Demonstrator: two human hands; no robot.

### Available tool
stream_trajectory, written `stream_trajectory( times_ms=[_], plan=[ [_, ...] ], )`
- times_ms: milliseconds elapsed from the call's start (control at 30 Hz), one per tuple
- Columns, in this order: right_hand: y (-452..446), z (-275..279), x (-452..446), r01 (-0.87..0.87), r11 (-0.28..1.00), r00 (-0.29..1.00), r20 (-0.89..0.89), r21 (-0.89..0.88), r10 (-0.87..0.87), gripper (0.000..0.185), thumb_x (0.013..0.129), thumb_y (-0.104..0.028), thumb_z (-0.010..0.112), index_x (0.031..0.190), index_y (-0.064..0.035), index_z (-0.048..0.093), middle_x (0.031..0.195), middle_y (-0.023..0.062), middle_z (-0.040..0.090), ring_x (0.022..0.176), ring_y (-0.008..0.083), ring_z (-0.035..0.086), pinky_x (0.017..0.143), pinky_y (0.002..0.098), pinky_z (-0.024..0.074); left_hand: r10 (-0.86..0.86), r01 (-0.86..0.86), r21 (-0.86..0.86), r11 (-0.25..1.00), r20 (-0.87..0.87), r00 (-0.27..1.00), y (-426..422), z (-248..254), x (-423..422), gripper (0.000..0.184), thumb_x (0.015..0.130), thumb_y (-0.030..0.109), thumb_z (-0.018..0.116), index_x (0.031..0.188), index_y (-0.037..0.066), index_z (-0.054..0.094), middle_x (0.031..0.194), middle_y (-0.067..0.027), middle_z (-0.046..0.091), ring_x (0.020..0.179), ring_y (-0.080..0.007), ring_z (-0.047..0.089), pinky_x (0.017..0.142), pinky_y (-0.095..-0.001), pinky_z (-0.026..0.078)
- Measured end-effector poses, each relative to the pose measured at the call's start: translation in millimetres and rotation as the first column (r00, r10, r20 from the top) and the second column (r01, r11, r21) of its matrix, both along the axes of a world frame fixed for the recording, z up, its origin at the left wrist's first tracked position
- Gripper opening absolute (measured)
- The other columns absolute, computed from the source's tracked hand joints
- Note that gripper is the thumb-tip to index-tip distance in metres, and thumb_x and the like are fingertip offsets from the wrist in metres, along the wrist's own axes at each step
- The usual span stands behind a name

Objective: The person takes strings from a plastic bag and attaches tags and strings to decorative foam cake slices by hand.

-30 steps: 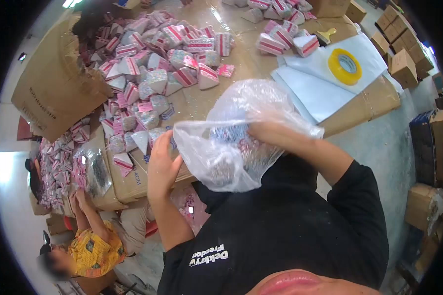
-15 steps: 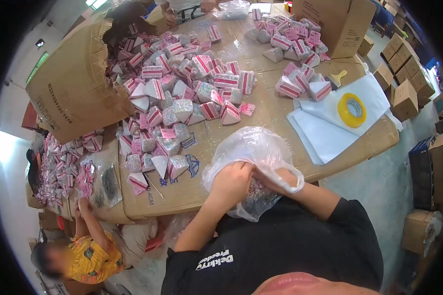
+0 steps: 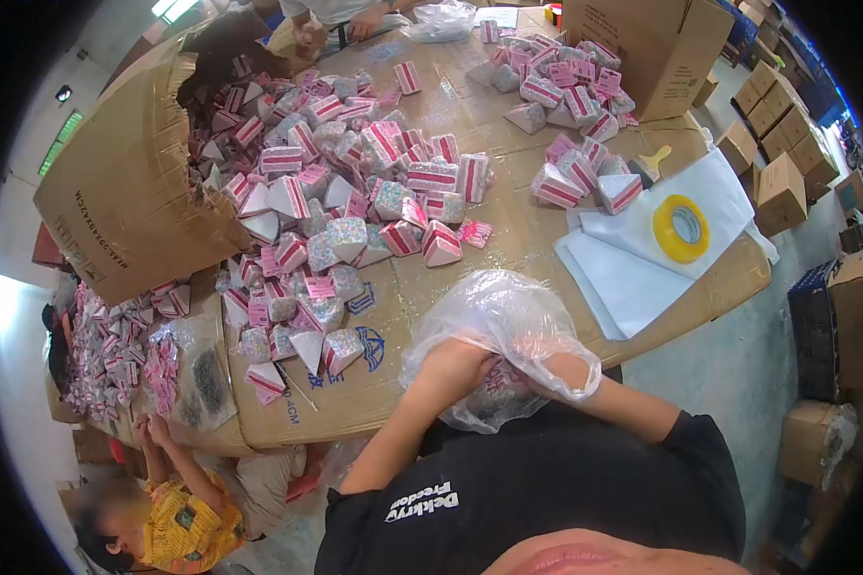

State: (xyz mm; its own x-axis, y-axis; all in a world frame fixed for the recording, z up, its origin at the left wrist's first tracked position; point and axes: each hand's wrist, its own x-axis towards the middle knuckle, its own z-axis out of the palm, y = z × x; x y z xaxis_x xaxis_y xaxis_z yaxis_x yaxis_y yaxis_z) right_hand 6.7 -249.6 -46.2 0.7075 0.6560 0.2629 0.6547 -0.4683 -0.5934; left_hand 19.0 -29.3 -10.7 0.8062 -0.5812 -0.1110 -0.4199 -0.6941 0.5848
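Note:
A clear plastic bag (image 3: pixel 494 302) stands at the table's near edge, against my black shirt. My left hand (image 3: pixel 458 369) reaches into its mouth from the left, the fingers covered by the film. From the right, my right hand (image 3: pixel 558 369) is inside too, behind the bag's loop handle, its fingers also hidden. Between the hands, pinkish and whitish contents (image 3: pixel 501 383) show through the plastic, too unclear to name. Beyond the bag lies a large heap of wedge-shaped, cake-slice-like pieces (image 3: pixel 379 144), white speckled with pink bands, with pink tags among them.
A torn carton (image 3: pixel 129 192) leans at the left. Yellow tape (image 3: pixel 682 229) rests on white sheets (image 3: pixel 609 278) at the right, near a scraper (image 3: pixel 654 158). Another carton (image 3: pixel 633 57) stands behind. A co-worker in yellow (image 3: pixel 187 513) sits lower left; another person (image 3: pixel 345 19) stands across.
My left hand has gone from the bag's rim deeper into its mouth, under the film. My right hand has shifted slightly down. The far person's hands have moved left.

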Motion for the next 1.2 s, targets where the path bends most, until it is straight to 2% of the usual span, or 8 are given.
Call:
stream_trajectory(
  times_ms=[200, 533, 633, 833, 1000, 1100, 1167, 1200],
  plan=[
    [-1, 32, 13, 0.038, 0.999, 0.966, -0.257, -0.022, -0.042, 0.031, 0.086, -0.018, 0.067, 0.112, -0.004, 0.062, 0.102, 0.0221, 0.063, 0.094, 0.043, 0.06, 0.086, 0.0491, 0.0484, 0.073, -0.062, -0.121, 0.991, 0.089, 0.993, 0, 3, -5, 0.025, 0.089, 0.024, 0.066, 0.102, 0.003, 0.068, 0.093, -0.0212, 0.068, 0.086, -0.0406, 0.065, 0.076, -0.0456, 0.053],
    [11, 52, 9, 0.146, 0.978, 0.969, -0.221, 0.147, -0.112, 0.02, 0.084, -0.013, 0.066, 0.101, -0.0035, 0.063, 0.09, 0.0198, 0.064, 0.082, 0.0402, 0.063, 0.073, 0.0457, 0.0511, 0.189, -0.173, -0.173, 0.97, 0.08, 0.979, 3, 28, -17, 0.023, 0.089, 0.022, 0.068, 0.101, 0.003, 0.07, 0.096, -0.0201, 0.07, 0.085, -0.0356, 0.068, 0.074, -0.0432, 0.054],
    [15, 66, 8, 0.135, 0.965, 0.987, -0.111, 0.226, -0.112, 0.02, 0.083, -0.014, 0.068, 0.099, -0.0021, 0.062, 0.082, 0.0183, 0.063, 0.074, 0.037, 0.064, 0.066, 0.0439, 0.051, 0.242, -0.19, -0.349, 0.918, 0.113, 0.964, 1, 30, -18, 0.02, 0.088, 0.017, 0.069, 0.103, 0.004, 0.069, 0.093, -0.0172, 0.071, 0.081, -0.0341, 0.068, 0.071, -0.0404, 0.053],
    [20, 85, 3, 0.194, 0.955, 0.979, -0.108, 0.223, -0.174, 0.017, 0.083, -0.011, 0.069, 0.096, -0.0029, 0.061, 0.072, 0.0117, 0.061, 0.062, 0.0248, 0.064, 0.058, 0.0361, 0.0505, 0.292, -0.283, -0.424, 0.86, -0.044, 0.955, 0, 65, -21, 0.017, 0.086, 0.011, 0.071, 0.1, 0.001, 0.068, 0.085, -0.0101, 0.069, 0.069, -0.0187, 0.063, 0.063, -0.0294, 0.049],
    [25, 95, 4, 0.212, 0.943, 0.902, -0.423, 0.257, -0.087, 0.011, 0.092, -0.012, 0.065, 0.098, -0.0043, 0.059, 0.07, 0.0054, 0.057, 0.056, 0.0134, 0.053, 0.054, 0.0294, 0.0445, 0.323, -0.363, -0.541, 0.759, -0.172, 0.931, 6, 77, -22, 0.011, 0.09, 0.005, 0.068, 0.099, -0.001, 0.067, 0.085, -0.0082, 0.069, 0.071, -0.0111, 0.061, 0.064, -0.0245, 0.048],
    [26, 93, 1, 0.243, 0.841, 0.736, -0.657, 0.483, 0.165, 0.009, 0.095, -0.012, 0.062, 0.1, -0.0048, 0.059, 0.073, 0.003, 0.056, 0.059, 0.01, 0.049, 0.054, 0.0272, 0.0415, 0.319, -0.406, -0.604, 0.686, -0.252, 0.914, 17, 82, -24, 0.008, 0.093, 0.004, 0.065, 0.098, -0.001, 0.065, 0.085, -0.0054, 0.068, 0.075, -0.0084, 0.062, 0.067, -0.0224, 0.048],
    [6, 159, 1, -0.049, 0.975, 0.688, -0.701, 0.216, 0.19, 0.009, 0.092, -0.012, 0.065, 0.099, -0.0056, 0.063, 0.08, 0.008, 0.06, 0.069, 0.0179, 0.06, 0.062, 0.0318, 0.0492, 0.351, -0.417, -0.689, 0.593, -0.245, 0.904, 29, 82, -22, 0.007, 0.095, 0.005, 0.062, 0.099, -0.001, 0.062, 0.086, -0.0035, 0.067, 0.076, -0.0081, 0.062, 0.068, -0.022, 0.047],
    [-4, 178, 3, -0.168, 0.919, 0.696, -0.617, 0.357, 0.367, 0.012, 0.091, -0.011, 0.066, 0.1, -0.0051, 0.064, 0.082, 0.0078, 0.062, 0.071, 0.0186, 0.062, 0.063, 0.0312, 0.0497, 0.413, -0.404, -0.719, 0.566, -0.176, 0.893, 33, 77, -16, 0.006, 0.096, 0.006, 0.061, 0.099, 0.0, 0.061, 0.085, -0.0032, 0.066, 0.075, -0.0077, 0.061, 0.068, -0.0219, 0.047]
  ],
)
